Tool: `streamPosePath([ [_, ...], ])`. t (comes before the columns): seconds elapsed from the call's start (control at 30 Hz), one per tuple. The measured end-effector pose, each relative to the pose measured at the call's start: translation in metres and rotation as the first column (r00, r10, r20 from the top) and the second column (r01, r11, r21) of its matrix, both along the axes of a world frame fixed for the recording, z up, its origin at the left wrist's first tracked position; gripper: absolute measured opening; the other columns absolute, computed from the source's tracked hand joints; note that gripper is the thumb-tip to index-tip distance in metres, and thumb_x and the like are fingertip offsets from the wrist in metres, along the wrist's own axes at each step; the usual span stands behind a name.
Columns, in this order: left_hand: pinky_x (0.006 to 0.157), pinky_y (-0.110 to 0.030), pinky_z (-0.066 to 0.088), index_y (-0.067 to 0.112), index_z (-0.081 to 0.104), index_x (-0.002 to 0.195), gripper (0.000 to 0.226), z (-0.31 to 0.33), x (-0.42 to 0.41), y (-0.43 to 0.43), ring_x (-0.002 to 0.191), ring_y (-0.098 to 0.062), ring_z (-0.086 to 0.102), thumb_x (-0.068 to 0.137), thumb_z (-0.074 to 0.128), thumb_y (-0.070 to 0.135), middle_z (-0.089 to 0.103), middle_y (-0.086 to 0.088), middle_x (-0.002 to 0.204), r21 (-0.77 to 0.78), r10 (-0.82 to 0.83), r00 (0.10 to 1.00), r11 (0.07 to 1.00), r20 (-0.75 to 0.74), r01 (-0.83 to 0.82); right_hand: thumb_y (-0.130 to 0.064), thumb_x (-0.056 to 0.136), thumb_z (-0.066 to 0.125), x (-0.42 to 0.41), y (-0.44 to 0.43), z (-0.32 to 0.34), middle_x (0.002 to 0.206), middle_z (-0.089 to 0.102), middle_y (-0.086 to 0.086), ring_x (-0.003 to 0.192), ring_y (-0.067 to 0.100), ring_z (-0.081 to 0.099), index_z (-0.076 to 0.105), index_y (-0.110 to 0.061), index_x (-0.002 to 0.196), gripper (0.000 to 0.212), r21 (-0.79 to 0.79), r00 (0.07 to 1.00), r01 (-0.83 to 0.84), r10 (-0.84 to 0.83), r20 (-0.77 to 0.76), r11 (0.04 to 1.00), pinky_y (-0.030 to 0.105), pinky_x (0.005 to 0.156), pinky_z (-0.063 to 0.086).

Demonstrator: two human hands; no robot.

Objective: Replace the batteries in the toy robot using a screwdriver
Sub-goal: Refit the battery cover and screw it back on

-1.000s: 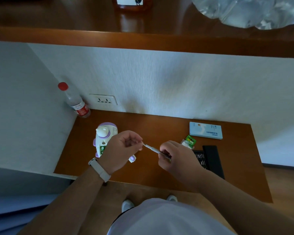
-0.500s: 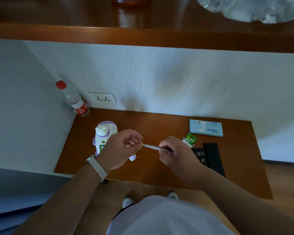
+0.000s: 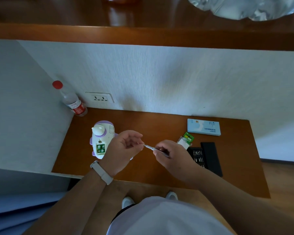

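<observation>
white-purple plastic toy robot [image 3: 102, 138] at 9 o'clock of the hands, battery bay open, green cells [image 3: 100, 148] inside. right hand [image 3: 170, 155] grips slim silver screwdriver [image 3: 149, 147], left hand [image 3: 122, 150] pinches its tip. reclosing likely left.

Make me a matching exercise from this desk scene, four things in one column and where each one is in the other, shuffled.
Things:
1. water bottle
2. toy robot
3. screwdriver
4. light blue box

Places:
A. gripped by the right hand, tip pinched by the left hand
B. back right of the table, by the wall
C. back left corner, beside the wall socket
D. partly behind the left hand, battery bay uncovered

Pairs: 1-C, 2-D, 3-A, 4-B
</observation>
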State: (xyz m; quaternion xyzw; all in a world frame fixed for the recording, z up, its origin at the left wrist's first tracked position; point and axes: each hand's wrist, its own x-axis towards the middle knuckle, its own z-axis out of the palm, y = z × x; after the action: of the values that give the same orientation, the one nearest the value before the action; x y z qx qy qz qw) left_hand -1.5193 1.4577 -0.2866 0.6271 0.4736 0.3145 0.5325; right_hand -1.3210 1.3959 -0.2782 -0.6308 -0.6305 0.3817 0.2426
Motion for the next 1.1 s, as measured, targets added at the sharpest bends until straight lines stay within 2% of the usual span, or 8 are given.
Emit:
streamPosePath([
  [0.17, 0.082, -0.042, 0.060, 0.028, 0.059, 0.115, 0.042, -0.003, 0.005, -0.007, 0.086, -0.025, 0.071, 0.086, 0.073, 0.002, 0.075, -0.001, 0.090, -0.035, 0.070, 0.998, 0.997, 0.007, -0.070, -0.030, 0.098, 0.052, 0.000, -0.003, -0.010, 0.078, 0.056, -0.009, 0.073, 0.001, 0.050, 0.064, -0.022, 0.097, 0.015, 0.022, 0.999, -0.014, 0.015, -0.030, 1.000, 0.013, 0.060, 0.038],
  [0.47, 0.084, -0.045, 0.059, 0.025, 0.062, 0.113, 0.034, -0.011, 0.006, -0.018, 0.087, -0.027, 0.069, 0.087, 0.074, 0.007, 0.074, 0.000, 0.088, -0.097, 0.153, 0.987, 0.983, -0.047, -0.157, -0.033, 0.097, 0.055, -0.002, -0.001, -0.034, 0.077, 0.054, -0.013, 0.073, 0.005, 0.051, 0.064, -0.026, 0.093, 0.013, 0.054, 0.997, -0.044, 0.048, -0.068, 0.998, 0.016, 0.061, 0.038],
  [0.53, 0.084, -0.043, 0.059, 0.025, 0.062, 0.114, 0.035, -0.016, 0.006, -0.021, 0.088, -0.027, 0.069, 0.087, 0.074, 0.008, 0.073, 0.000, 0.088, -0.124, 0.161, 0.985, 0.978, -0.054, -0.167, -0.034, 0.096, 0.056, -0.002, 0.000, -0.040, 0.081, 0.053, -0.013, 0.076, 0.006, 0.051, 0.065, -0.027, 0.095, 0.012, 0.055, 0.998, -0.038, 0.041, -0.057, 0.998, 0.017, 0.062, 0.041],
  [0.63, 0.083, -0.033, 0.059, 0.026, 0.061, 0.115, 0.035, -0.027, 0.004, -0.025, 0.089, -0.021, 0.069, 0.087, 0.074, 0.010, 0.073, 0.004, 0.088, -0.164, 0.159, 0.984, 0.971, -0.084, -0.172, -0.036, 0.096, 0.057, -0.001, 0.000, -0.052, 0.088, 0.052, -0.016, 0.078, 0.006, 0.054, 0.068, -0.025, 0.105, 0.018, 0.033, 0.999, -0.027, 0.028, -0.035, 0.999, 0.017, 0.064, 0.046],
  [0.8, 0.068, -0.015, 0.050, 0.024, 0.061, 0.111, 0.019, -0.055, -0.003, -0.033, 0.084, -0.012, 0.064, 0.093, 0.068, 0.023, 0.067, 0.006, 0.088, -0.130, 0.199, 0.914, 0.957, -0.353, -0.259, -0.034, 0.095, 0.059, 0.007, -0.002, -0.083, 0.085, 0.049, -0.016, 0.075, 0.005, 0.049, 0.069, -0.021, 0.104, 0.019, 0.078, 0.993, -0.063, 0.055, 0.102, 0.995, 0.021, 0.072, 0.041],
  [0.9, 0.064, -0.012, 0.040, 0.027, 0.057, 0.105, 0.010, -0.074, -0.007, -0.036, 0.084, -0.002, 0.058, 0.096, 0.063, 0.026, 0.062, 0.014, 0.089, -0.116, 0.182, 0.850, 0.955, -0.494, -0.272, -0.033, 0.094, 0.059, 0.010, -0.004, -0.103, 0.084, 0.049, -0.013, 0.074, 0.007, 0.048, 0.069, -0.018, 0.101, 0.019, 0.089, 0.973, -0.097, 0.076, 0.218, 0.991, 0.022, 0.065, 0.038],
  [0.97, 0.065, -0.013, 0.039, 0.026, 0.056, 0.104, 0.009, -0.086, -0.009, -0.038, 0.084, -0.001, 0.057, 0.097, 0.061, 0.028, 0.061, 0.014, 0.089, -0.110, 0.160, 0.812, 0.958, -0.562, -0.265, -0.034, 0.095, 0.058, 0.011, -0.007, -0.116, 0.088, 0.056, -0.009, 0.078, 0.010, 0.052, 0.068, -0.018, 0.103, 0.021, 0.069, 0.948, -0.128, 0.102, 0.301, 0.989, 0.025, 0.066, 0.044],
  [1.1, 0.072, -0.028, 0.050, 0.025, 0.056, 0.112, 0.019, -0.111, -0.008, -0.041, 0.087, -0.012, 0.062, 0.097, 0.059, 0.035, 0.062, 0.009, 0.093, -0.104, 0.147, 0.723, 0.951, -0.675, -0.291, -0.035, 0.097, 0.052, 0.015, -0.010, -0.137, 0.089, 0.059, -0.005, 0.080, 0.014, 0.055, 0.065, -0.018, 0.101, 0.022, 0.018, 0.892, -0.171, 0.147, 0.428, 0.985, 0.029, 0.066, 0.050],
])
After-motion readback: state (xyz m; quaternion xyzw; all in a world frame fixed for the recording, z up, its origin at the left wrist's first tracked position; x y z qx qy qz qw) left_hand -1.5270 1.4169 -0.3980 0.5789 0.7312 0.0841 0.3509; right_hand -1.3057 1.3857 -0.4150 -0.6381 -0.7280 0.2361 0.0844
